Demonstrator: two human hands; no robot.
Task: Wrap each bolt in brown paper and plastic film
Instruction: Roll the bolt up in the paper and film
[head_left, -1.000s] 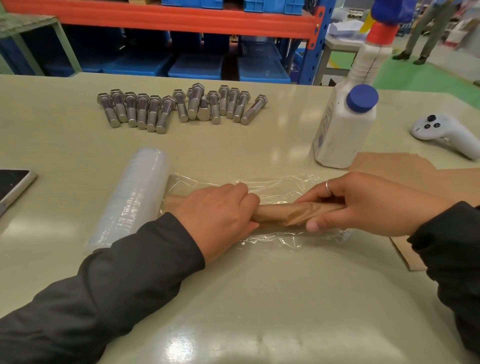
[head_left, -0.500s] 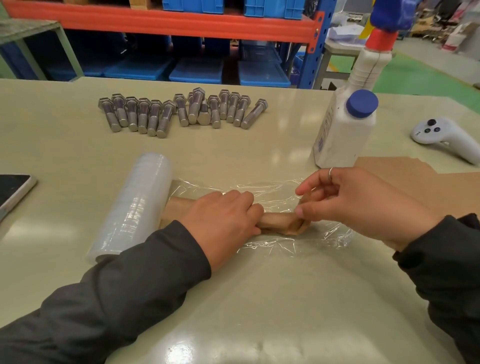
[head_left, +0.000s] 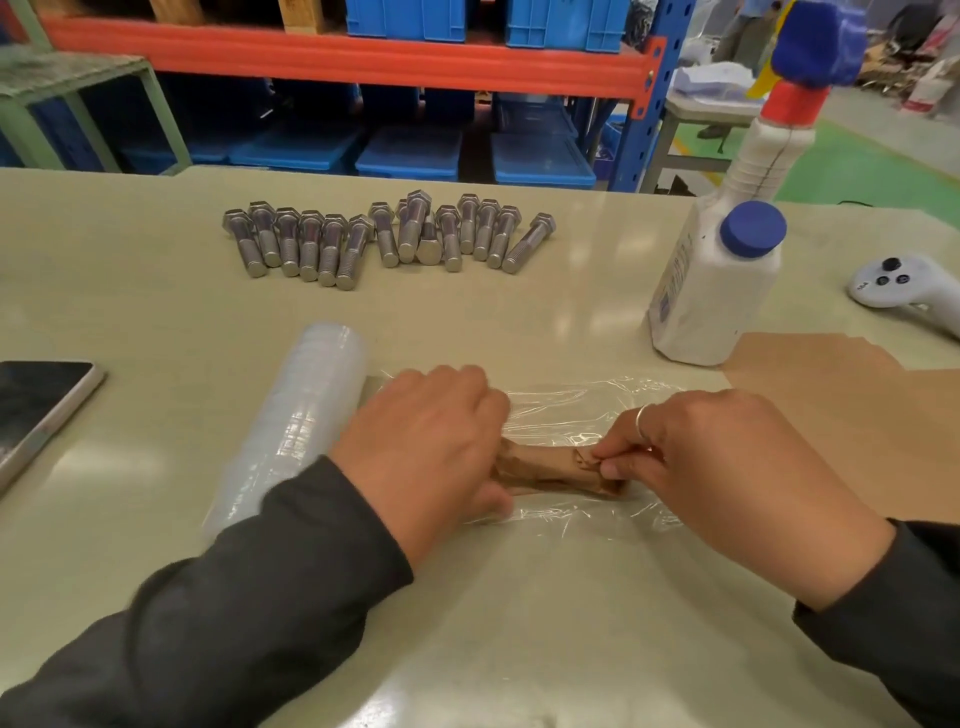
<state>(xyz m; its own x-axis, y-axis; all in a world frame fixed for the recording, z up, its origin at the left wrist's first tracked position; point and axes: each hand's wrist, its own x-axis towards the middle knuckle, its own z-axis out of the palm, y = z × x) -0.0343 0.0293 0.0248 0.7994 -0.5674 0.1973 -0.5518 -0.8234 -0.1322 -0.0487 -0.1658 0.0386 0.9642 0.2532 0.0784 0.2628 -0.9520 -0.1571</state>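
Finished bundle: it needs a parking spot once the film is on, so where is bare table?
Bare table lies near the front edge, between the sleeves, and between the loose bolts and the film roll. The right is crowded: white bottle, brown paper sheets, controller.

Paper-wrapped bolt (head_left: 550, 467) flat on clear film (head_left: 571, 400)

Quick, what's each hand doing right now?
Left hand: fingers curled over the brown paper-wrapped bolt, holding it.
Right hand: pinching the paper at the bolt's right end.
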